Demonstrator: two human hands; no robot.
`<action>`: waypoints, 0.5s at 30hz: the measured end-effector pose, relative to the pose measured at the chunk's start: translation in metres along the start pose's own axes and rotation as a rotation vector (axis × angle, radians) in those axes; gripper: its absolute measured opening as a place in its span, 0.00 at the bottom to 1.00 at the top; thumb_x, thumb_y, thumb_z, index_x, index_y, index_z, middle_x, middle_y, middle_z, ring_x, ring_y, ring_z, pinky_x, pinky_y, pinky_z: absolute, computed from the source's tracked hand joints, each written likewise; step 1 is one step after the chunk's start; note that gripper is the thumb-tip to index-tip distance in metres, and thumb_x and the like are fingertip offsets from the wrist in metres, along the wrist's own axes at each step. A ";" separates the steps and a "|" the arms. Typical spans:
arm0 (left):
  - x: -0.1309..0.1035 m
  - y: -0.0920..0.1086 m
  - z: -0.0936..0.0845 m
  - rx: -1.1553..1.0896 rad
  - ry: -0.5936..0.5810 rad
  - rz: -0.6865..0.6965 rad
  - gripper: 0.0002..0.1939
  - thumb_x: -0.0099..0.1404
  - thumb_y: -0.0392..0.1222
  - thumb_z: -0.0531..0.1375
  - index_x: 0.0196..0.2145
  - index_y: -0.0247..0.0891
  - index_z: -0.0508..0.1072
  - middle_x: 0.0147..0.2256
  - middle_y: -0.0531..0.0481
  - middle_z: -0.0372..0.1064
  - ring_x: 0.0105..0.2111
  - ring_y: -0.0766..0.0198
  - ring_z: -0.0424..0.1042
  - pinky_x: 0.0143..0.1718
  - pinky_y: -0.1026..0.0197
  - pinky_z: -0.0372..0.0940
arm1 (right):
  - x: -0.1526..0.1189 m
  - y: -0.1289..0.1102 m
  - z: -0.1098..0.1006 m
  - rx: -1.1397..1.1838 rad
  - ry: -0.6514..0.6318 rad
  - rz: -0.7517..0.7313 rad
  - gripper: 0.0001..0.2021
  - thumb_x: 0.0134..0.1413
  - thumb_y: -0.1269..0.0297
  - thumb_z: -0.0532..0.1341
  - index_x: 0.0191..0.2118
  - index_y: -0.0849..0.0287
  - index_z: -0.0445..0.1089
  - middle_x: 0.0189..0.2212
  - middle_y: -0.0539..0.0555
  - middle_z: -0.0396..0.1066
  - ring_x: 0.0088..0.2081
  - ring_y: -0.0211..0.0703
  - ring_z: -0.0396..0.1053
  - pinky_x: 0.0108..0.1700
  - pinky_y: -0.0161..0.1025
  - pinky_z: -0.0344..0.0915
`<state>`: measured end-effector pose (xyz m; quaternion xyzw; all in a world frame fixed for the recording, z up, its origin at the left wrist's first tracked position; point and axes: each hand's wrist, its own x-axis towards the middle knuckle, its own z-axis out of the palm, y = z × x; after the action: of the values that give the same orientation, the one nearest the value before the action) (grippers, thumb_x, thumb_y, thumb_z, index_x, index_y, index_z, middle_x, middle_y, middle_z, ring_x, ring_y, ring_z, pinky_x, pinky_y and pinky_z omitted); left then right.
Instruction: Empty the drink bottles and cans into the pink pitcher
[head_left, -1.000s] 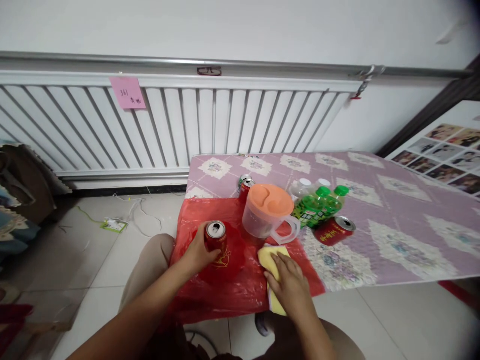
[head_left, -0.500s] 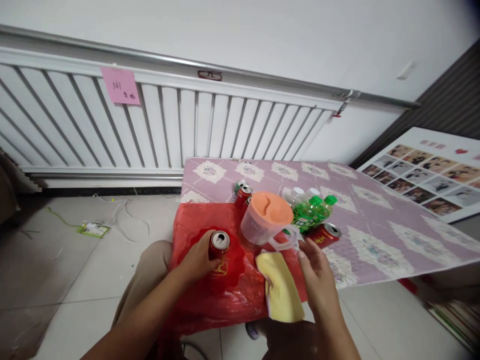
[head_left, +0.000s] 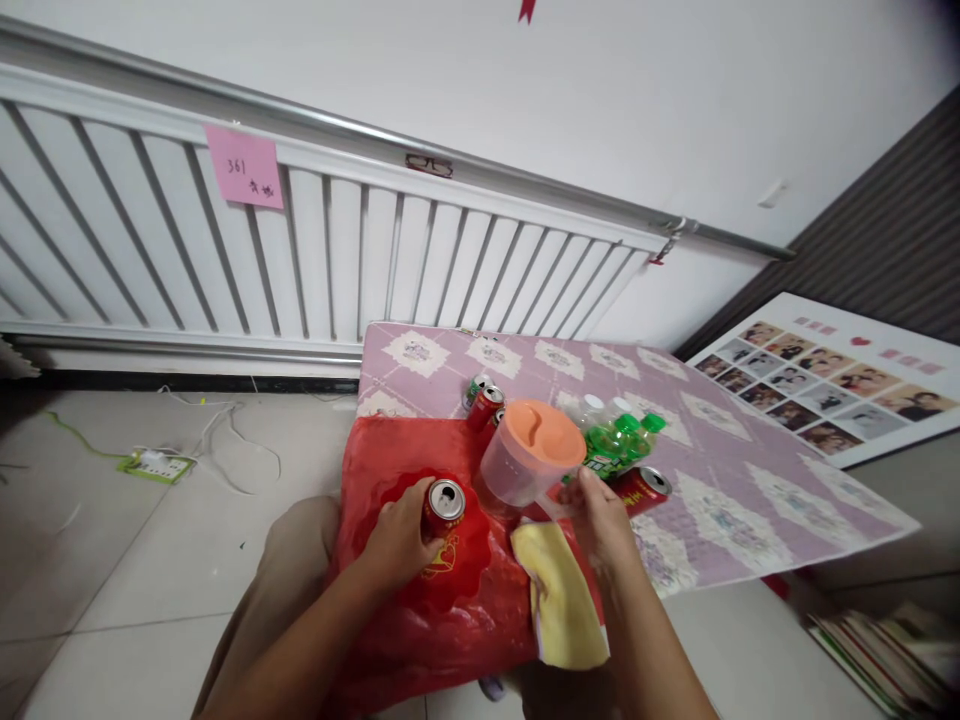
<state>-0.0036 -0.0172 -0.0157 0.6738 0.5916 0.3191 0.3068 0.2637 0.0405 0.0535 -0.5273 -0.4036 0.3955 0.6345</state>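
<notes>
My left hand (head_left: 403, 535) is wrapped around an opened red drink can (head_left: 445, 503), which stands upright over a red scalloped plate (head_left: 478, 558) with a gold heart design. The can's base is hidden. My right hand (head_left: 600, 512) has its fingers closed around the handle of a clear plastic pitcher (head_left: 511, 472) with an orange lid (head_left: 541, 432). The pitcher looks upright, to the right of the can. Just in front of it lies a folded yellow cloth (head_left: 561, 600), close to my right forearm.
Behind the pitcher are a red can (head_left: 486, 405) and a green can (head_left: 475, 388). Bottles with green caps (head_left: 626, 432) and another red can (head_left: 646, 488) stand to the right. Red plastic (head_left: 375, 450) covers part of the flowered tablecloth (head_left: 720, 470). A radiator (head_left: 300, 250) is behind.
My right hand has moved left from beside the pitcher and closed on its handle. My left hand stays on the can. The whole view has shifted slightly.
</notes>
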 end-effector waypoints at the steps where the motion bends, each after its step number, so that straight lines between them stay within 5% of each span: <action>1: 0.000 0.001 -0.001 0.003 -0.006 -0.008 0.41 0.53 0.32 0.65 0.63 0.41 0.56 0.60 0.41 0.67 0.59 0.46 0.68 0.59 0.43 0.62 | 0.002 -0.001 0.004 -0.006 0.027 -0.002 0.27 0.33 0.39 0.73 0.17 0.58 0.65 0.14 0.44 0.60 0.20 0.34 0.57 0.23 0.34 0.58; 8: -0.002 0.005 -0.004 0.029 -0.014 -0.015 0.41 0.55 0.35 0.66 0.63 0.39 0.56 0.61 0.38 0.65 0.60 0.44 0.66 0.60 0.42 0.61 | 0.011 -0.017 0.023 -0.036 0.141 -0.068 0.26 0.32 0.41 0.73 0.16 0.57 0.64 0.13 0.42 0.57 0.20 0.32 0.53 0.23 0.34 0.53; 15: -0.004 0.003 -0.004 0.024 0.003 0.009 0.40 0.55 0.35 0.65 0.64 0.40 0.56 0.61 0.39 0.64 0.60 0.45 0.66 0.61 0.43 0.60 | 0.010 -0.071 0.007 -0.113 0.078 -0.163 0.23 0.45 0.44 0.68 0.18 0.54 0.62 0.15 0.45 0.59 0.20 0.37 0.58 0.23 0.37 0.58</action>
<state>-0.0052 -0.0211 -0.0118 0.6796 0.5930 0.3141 0.2965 0.2657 0.0428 0.1254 -0.5427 -0.4420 0.2981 0.6490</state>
